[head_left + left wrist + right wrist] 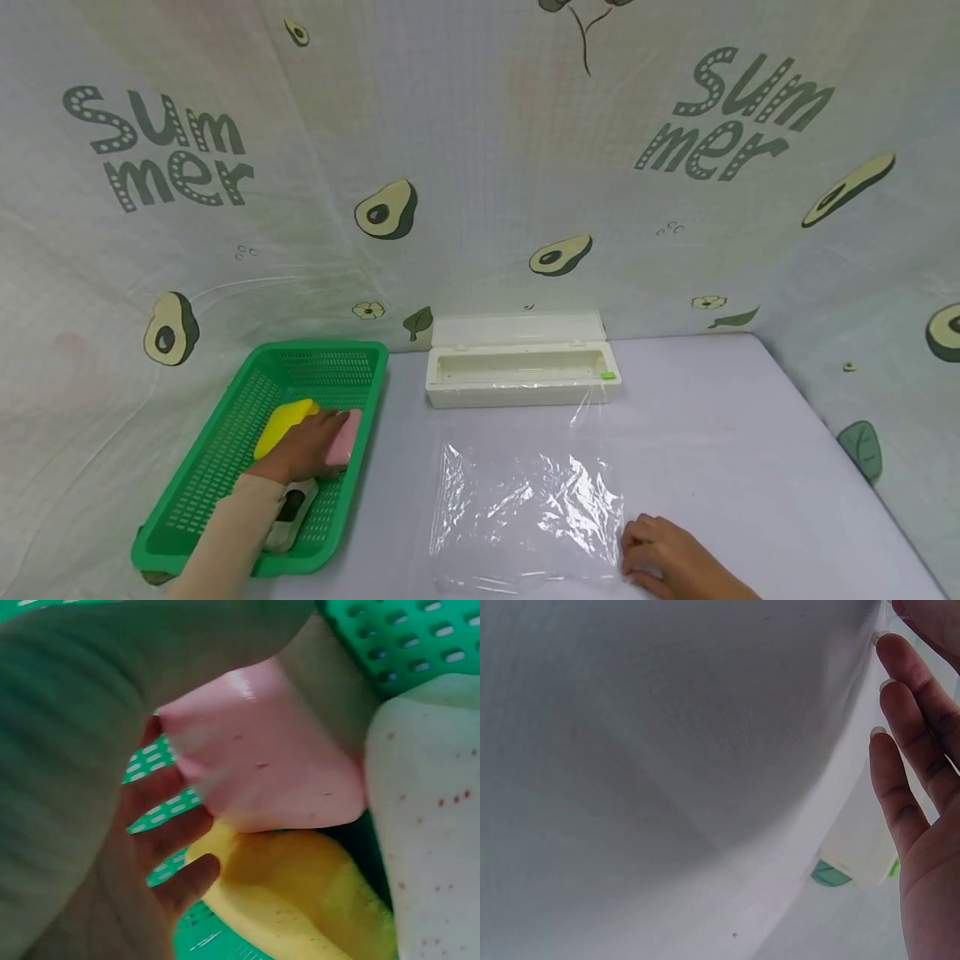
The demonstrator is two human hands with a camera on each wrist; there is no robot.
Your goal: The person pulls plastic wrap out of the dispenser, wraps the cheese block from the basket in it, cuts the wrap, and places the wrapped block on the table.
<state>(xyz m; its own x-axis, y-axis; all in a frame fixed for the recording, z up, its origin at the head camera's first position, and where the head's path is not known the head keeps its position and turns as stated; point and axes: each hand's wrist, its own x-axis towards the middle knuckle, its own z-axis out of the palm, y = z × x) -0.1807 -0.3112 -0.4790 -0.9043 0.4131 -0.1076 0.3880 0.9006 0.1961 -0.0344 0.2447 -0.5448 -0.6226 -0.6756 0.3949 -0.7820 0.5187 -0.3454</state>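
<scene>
My left hand [306, 443] reaches into a green basket [377, 400] and grips a smooth pink thing [262, 761], with the thumb on one side and the fingers along the other. A yellow rounded thing [283, 425] lies beside it, close under the fingertips in the left wrist view. A whitish thing with a dark patch [291, 510] lies nearer the basket's front. My right hand [670, 557] rests at the right edge of a clear plastic sheet [525, 517], near its front corner. In the right wrist view its fingers [904, 724] are loosely extended.
At the back of the white-covered table [720, 433] stands a long white box [517, 395], its lid [517, 329] raised and a small green piece [608, 376] at its right end. The plastic sheet lies in front of the box. A printed cloth [465, 150] hangs behind and around the table.
</scene>
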